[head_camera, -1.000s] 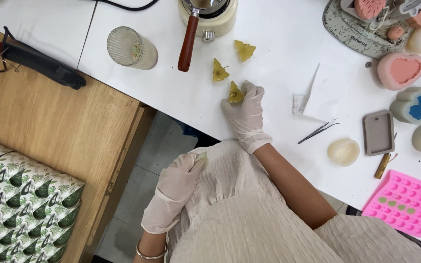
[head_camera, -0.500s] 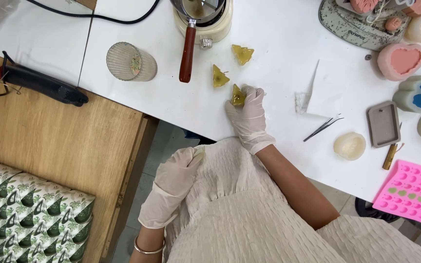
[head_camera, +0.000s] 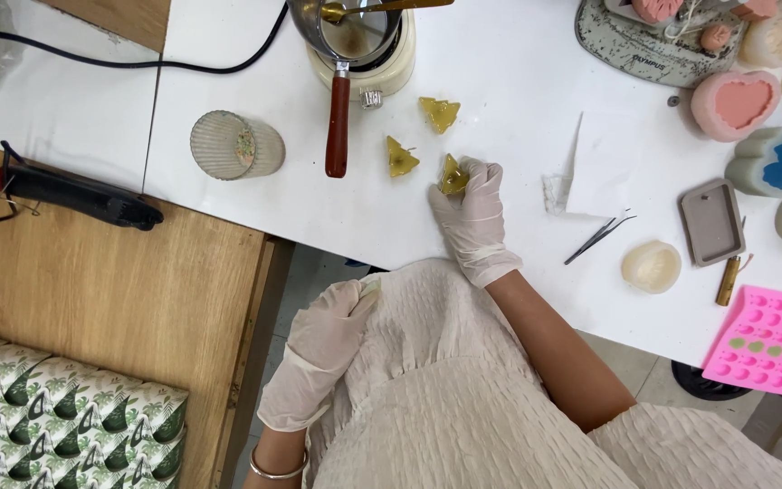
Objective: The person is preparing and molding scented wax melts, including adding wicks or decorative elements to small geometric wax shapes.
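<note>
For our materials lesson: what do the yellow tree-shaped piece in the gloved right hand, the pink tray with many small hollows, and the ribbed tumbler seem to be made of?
Tree-shaped piece, held by the right hand: probably wax or resin, translucent amber and glossy. Pink tray: likely silicone, matte, with soft rounded cavities. Ribbed tumbler, lying on its side: clear fluted glass, or possibly plastic.

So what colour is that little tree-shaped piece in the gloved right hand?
Translucent yellow-amber. The tree-shaped piece is held by the right hand; the head view shows it best.
</note>
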